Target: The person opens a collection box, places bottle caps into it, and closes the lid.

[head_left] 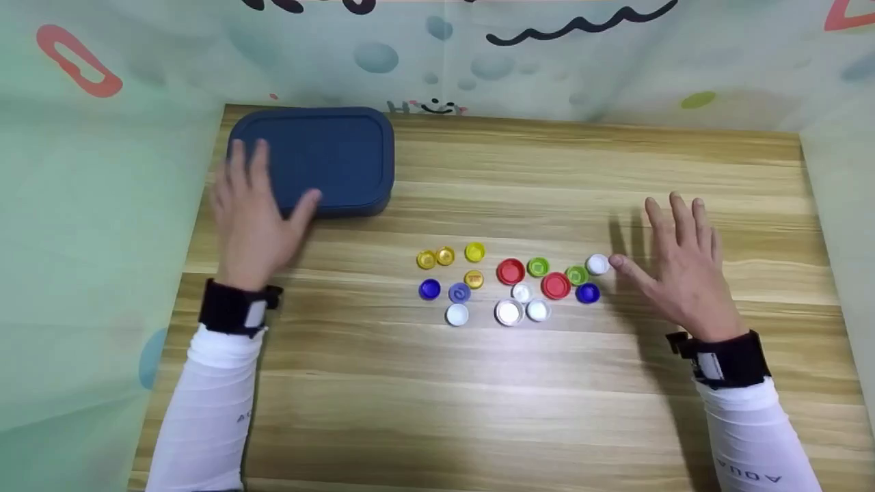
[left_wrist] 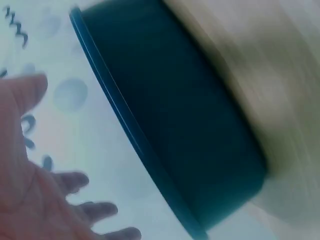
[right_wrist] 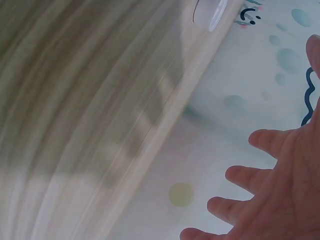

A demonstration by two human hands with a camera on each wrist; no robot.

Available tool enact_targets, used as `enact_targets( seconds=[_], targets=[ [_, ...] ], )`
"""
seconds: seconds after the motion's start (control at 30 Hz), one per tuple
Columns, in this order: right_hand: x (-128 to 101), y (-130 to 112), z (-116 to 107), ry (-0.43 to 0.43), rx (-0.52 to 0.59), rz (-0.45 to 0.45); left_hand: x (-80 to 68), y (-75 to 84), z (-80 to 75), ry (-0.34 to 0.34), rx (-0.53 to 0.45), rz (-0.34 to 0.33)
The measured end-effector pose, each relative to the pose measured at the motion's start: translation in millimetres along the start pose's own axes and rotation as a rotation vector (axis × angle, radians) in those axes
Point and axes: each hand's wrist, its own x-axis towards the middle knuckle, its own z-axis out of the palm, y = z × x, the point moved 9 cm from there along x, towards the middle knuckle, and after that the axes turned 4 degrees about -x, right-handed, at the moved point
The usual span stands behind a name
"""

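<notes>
A dark blue lidded box (head_left: pixel 335 160) stands at the table's back left. My left hand (head_left: pixel 253 219), fingers spread, overlaps its front left corner in the head view; in the left wrist view the palm and fingers (left_wrist: pixel 102 212) show apart from the box's side (left_wrist: pixel 170 115). Over the right part of the table is my right hand (head_left: pixel 687 273), fingers spread and holding nothing. Its thumb tip appears beside a white bottle cap (head_left: pixel 597 264). The right wrist view has a white cap (right_wrist: pixel 210 12) at its top edge, away from the fingers (right_wrist: pixel 245 180).
Several bottle caps lie mid-table: yellow (head_left: pixel 474 252), red (head_left: pixel 510 272), green (head_left: pixel 539 267), blue (head_left: pixel 429 290) and white (head_left: pixel 457 314). A patterned cloth (head_left: pixel 513 68) hangs behind the wooden table (head_left: pixel 437 410) and along its sides.
</notes>
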Motion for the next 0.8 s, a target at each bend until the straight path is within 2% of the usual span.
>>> enact_targets(
  seconds=[0.13, 0.23, 0.43, 0.6, 0.8],
  targets=[
    [0, 1, -1, 0.004, 0.003, -0.001, 10.6, -24.7, -7.0, 0.040, -0.134, -0.095],
    [-1, 1, -1, 0.004, 0.002, -0.001, 16.5, -43.9, -6.7, 0.042, -0.226, -0.182],
    [0, 1, 1, 0.006, -0.003, -0.001, 24.7, -81.3, -2.2, 0.006, -0.306, -0.367],
    [0, 0, 1, 0.017, -0.006, -0.006, 30.7, -96.3, -4.4, 0.029, -0.352, -0.409],
    [0, -1, 1, 0.028, 0.000, -0.007, 31.9, -95.2, -2.7, 0.005, -0.426, -0.427]
  ],
)
